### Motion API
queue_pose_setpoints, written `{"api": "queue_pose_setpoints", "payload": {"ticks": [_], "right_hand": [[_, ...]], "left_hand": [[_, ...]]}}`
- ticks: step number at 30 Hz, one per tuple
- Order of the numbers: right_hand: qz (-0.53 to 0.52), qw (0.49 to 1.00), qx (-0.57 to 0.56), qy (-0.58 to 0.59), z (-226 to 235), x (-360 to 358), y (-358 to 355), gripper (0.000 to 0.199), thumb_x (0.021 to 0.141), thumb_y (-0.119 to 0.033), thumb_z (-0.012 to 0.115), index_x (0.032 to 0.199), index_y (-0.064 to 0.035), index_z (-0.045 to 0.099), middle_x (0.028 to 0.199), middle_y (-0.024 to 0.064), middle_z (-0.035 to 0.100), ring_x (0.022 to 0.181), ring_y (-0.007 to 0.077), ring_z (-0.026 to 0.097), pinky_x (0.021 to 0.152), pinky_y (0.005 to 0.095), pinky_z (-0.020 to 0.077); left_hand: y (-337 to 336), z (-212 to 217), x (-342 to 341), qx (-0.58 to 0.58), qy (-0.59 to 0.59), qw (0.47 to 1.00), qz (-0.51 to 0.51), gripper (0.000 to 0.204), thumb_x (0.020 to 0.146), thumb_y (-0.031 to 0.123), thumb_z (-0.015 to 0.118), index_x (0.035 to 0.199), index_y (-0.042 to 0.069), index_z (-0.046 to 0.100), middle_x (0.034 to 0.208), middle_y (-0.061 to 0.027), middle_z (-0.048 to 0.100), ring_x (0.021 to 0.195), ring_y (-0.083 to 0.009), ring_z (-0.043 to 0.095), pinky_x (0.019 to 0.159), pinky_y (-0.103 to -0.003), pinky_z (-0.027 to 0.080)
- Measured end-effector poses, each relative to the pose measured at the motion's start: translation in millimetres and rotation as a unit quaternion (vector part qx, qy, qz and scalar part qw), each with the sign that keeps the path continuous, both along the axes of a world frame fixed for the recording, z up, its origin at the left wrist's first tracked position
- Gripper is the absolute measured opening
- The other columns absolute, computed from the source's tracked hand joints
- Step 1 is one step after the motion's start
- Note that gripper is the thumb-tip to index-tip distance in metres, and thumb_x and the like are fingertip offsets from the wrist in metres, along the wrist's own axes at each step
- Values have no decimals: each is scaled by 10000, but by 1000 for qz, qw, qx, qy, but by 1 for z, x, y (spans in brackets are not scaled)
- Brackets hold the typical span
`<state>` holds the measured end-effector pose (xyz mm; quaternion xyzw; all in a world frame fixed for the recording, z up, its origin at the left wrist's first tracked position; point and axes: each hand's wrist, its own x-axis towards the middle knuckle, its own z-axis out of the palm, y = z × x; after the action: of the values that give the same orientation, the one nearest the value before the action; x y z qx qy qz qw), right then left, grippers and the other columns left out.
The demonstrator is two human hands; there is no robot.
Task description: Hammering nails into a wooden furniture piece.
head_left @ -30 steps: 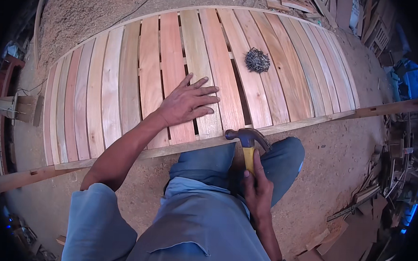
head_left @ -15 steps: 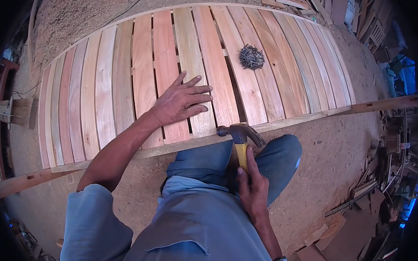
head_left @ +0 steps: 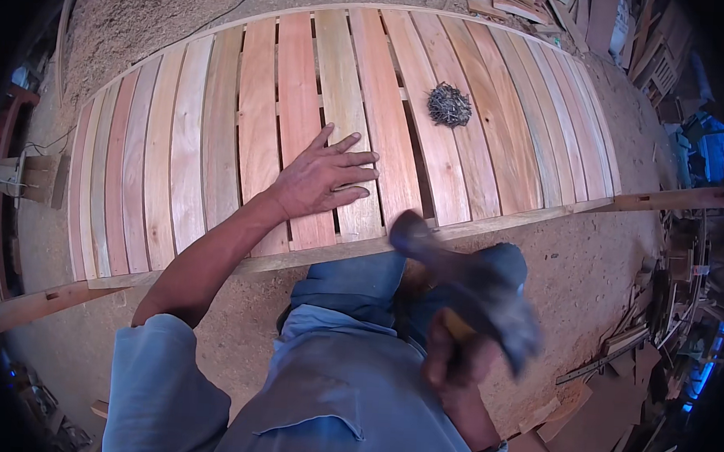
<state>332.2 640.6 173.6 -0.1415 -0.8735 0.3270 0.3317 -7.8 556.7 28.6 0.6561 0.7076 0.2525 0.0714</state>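
My left hand (head_left: 325, 175) lies flat with fingers spread across the wooden slats (head_left: 347, 119) of a long panel, close to its near edge. The slats run side by side, with dark gaps between several of them. In my right hand (head_left: 459, 358) is a claw hammer (head_left: 465, 285), gripped by its yellow handle and blurred by motion. Its dark head is raised toward the camera, just off the near rail (head_left: 493, 226) of the panel. A heap of nails (head_left: 448, 105) rests on the slats to the right of my left hand.
A wooden beam (head_left: 666, 198) sticks out under the panel's right end, another beam (head_left: 47, 306) at the left. Sawdust (head_left: 144, 18) covers the ground beyond. Scrap boards (head_left: 597, 418) lie at lower right, and more offcuts (head_left: 513, 6) at the far right.
My right hand has lifted the hammer up and slightly right, toward the camera, away from the panel's near edge. My left hand stays in place on the slats. The view has shifted slightly.
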Motion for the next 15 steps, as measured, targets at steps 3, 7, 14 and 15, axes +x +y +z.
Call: {"api": "queue_pose_setpoints", "payload": {"ticks": [3, 7, 14, 15], "right_hand": [[37, 943, 38, -328, -48, 0, 11, 614, 1043, -77, 769, 1625, -199, 617, 966, 129, 727, 681, 358, 731, 603, 482, 610], [25, 985, -35, -169, -37, -16, 13, 603, 1081, -7, 731, 1662, -48, 578, 1080, 236, 779, 892, 340, 806, 805, 429, 642], [27, 940, 13, -339, -68, 0, 5, 566, 1028, -59, 791, 1568, -153, 650, 1010, 169, 748, 806, 399, 757, 675, 455, 618], [24, 942, 14, -335, -64, -2, 6, 566, 1028, -59, 791, 1568, -153, 650, 1010, 169, 748, 806, 399, 757, 675, 455, 618]], "left_hand": [[5, 1, -2, 4, 1, 1000, -2, 416, 1070, 397, 777, 1455, 243, 790, 1653, -31, 669, 1653, -368, 481, 1417, -670, 180], [1, -2, -3, -3, 7, 1000, 4, 414, 1047, 358, 813, 1446, 250, 797, 1657, -22, 670, 1653, -372, 484, 1417, -665, 190], [0, -2, -4, 8, 3, 1000, -7, 403, 1076, 407, 768, 1436, 229, 803, 1653, -39, 671, 1630, -370, 509, 1403, -672, 211], [2, -1, -6, 14, 3, 1000, 0, 406, 1074, 409, 771, 1433, 223, 804, 1654, -41, 670, 1630, -370, 509, 1402, -672, 214]]}}
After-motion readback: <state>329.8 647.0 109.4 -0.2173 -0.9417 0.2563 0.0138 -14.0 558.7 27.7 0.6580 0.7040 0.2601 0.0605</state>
